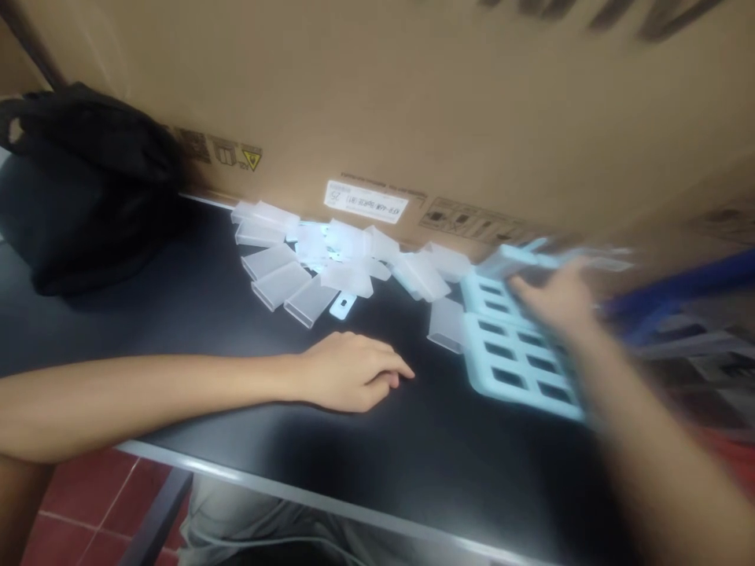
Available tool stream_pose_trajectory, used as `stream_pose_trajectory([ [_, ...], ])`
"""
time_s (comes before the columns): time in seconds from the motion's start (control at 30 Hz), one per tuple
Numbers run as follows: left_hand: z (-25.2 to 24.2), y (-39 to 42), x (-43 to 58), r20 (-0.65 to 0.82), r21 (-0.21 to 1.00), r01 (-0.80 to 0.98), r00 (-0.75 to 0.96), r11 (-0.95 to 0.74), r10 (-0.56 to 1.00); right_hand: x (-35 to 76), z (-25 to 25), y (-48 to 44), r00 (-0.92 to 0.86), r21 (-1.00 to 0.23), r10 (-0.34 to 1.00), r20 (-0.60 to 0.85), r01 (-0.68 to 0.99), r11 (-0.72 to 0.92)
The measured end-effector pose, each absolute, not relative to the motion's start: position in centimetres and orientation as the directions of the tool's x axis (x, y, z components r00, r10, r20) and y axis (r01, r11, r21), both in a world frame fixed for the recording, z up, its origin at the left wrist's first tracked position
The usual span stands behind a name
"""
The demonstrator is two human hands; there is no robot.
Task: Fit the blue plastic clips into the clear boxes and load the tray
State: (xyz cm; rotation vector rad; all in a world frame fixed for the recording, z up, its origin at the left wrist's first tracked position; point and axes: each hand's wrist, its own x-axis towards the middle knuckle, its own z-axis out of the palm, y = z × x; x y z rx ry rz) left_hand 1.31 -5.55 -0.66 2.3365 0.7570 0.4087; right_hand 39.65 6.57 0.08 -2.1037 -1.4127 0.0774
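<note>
Far left, a soft black bag [88,196] on the black tabletop [218,330], close against the large cardboard box [425,102] along the back. Below, past the table's metal edge, red floor tiles [82,495] and a grey trouser leg [248,511].

Left of centre, frosted plastic sleeves [281,284] in a loose, overlapping spread, some with open ends towards the near side. Among them, bright light-blue pieces, one small light-blue plate [343,305] poking out at the front. Above, a white printed label [366,202] on the box.

In front of the sleeves, left hand [354,371] low over the tabletop, palm down, fingers loosely bent, index finger stretched rightwards; underside hidden, so cannot tell its full grip.

To the right, a light-blue slotted tray [475,354] with rows of rectangular openings, one sleeve just beside its left rim. Over its upper right part, right hand [557,299], badly blurred, thumb towards the tray; cannot tell whether gripping. Farther right, a blurred blue bar [684,292].
</note>
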Motion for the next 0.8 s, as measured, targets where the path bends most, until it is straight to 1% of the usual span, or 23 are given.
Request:
stream_pose_trajectory([
  [0.07,-0.7,-5.6,1.3,0.092,0.653,0.414,0.788,-0.635,0.609,39.6,0.0,6.6,0.415,-0.446,0.878,0.238,0.85,-0.281],
  [0.13,-0.7,-5.7,1.3,0.094,0.642,0.415,0.792,-0.645,0.603,39.6,-0.1,6.6,0.402,-0.411,0.885,0.237,0.866,-0.284],
  [0.3,-1.0,-5.8,1.0,0.145,0.596,0.404,0.796,-0.694,0.588,39.6,-0.5,6.7,0.407,-0.428,0.88,0.244,0.86,-0.278],
  [0.5,-1.5,-5.7,0.9,0.175,0.553,0.397,0.804,-0.733,0.568,39.3,-1.2,7.2,0.427,-0.336,0.865,0.264,0.881,-0.332],
  [0.6,-1.5,-5.8,0.9,0.181,0.529,0.401,0.808,-0.748,0.561,39.3,-1.6,7.4,0.434,-0.315,0.864,0.254,0.882,-0.35],
  [0.7,-1.2,-6.0,0.9,0.173,0.487,0.414,0.817,-0.769,0.55,39.4,-1.9,7.3,0.417,-0.276,0.866,0.275,0.897,-0.344],
  [0.8,-1.0,-6.2,0.9,0.149,0.412,0.423,0.843,-0.807,0.517,39.4,-2.1,7.3,0.402,-0.24,0.875,0.27,0.908,-0.344],
])
